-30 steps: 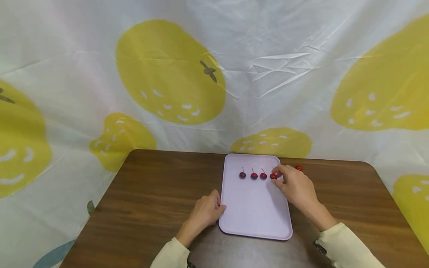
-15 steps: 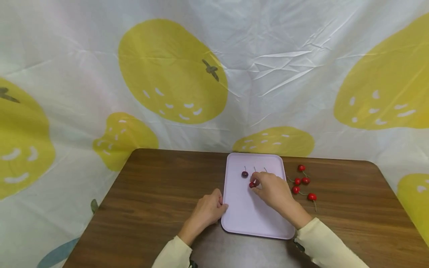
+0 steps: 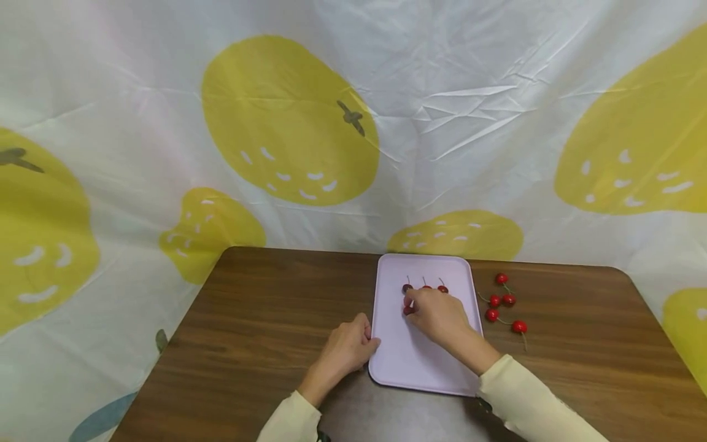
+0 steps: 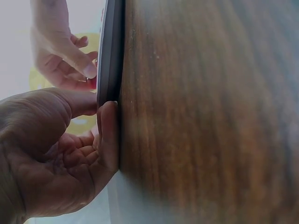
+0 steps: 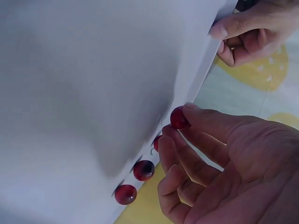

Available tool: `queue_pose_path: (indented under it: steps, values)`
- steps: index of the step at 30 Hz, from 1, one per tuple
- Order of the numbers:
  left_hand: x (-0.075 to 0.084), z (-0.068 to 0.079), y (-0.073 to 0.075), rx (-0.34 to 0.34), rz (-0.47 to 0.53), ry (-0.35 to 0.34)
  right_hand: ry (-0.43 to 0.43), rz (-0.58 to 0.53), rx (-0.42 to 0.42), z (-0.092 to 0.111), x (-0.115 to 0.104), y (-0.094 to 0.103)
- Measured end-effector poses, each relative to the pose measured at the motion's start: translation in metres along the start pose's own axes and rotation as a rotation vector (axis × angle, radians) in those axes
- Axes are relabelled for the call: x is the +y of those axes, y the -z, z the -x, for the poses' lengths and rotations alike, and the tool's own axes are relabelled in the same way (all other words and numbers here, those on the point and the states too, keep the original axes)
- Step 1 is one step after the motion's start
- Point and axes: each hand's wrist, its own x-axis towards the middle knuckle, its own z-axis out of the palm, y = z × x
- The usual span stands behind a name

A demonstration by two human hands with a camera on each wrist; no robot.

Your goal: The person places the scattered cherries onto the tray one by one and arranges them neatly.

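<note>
One cherry (image 5: 179, 118), pinched by the right hand (image 3: 442, 316), sits at the far left of the tray (image 3: 397, 362), nearer than a row of three (image 5: 144, 171). Released off-balance, it could roll. The left hand (image 3: 345, 345) grips the tray's left edge. The right-wrist view exposes the pinch; the head view adds five loose cherries (image 3: 509, 299), bench (image 3: 276, 307) right.

Home or studio cannot be told: a fruit-printed cloth (image 3: 453, 55) spans ten to two o'clock, hiding the room beyond the brown wood-grain table (image 3: 265, 301).
</note>
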Motion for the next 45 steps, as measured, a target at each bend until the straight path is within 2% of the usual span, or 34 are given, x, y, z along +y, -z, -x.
queue_pose_path:
  steps: [7,16,26,32,38,45]
  values:
    - [-0.001,0.0,-0.001,0.011,-0.001,-0.02,0.001,-0.002,0.014,0.001,0.0,-0.006]
    - [-0.004,0.0,-0.002,0.018,-0.014,-0.012,0.031,0.029,0.017,0.003,-0.001,-0.011]
    - [-0.003,0.0,-0.002,0.013,-0.012,-0.013,0.013,0.024,0.005,0.002,-0.001,-0.011]
    - [-0.002,-0.001,-0.001,0.011,-0.028,-0.006,0.005,0.017,-0.014,0.004,0.0,-0.004]
    - [-0.002,-0.004,-0.002,-0.007,0.0,0.008,0.016,0.038,0.039,0.014,0.012,0.005]
    - [-0.001,0.0,-0.001,-0.007,-0.003,0.027,-0.035,0.038,0.043,0.032,0.035,0.031]
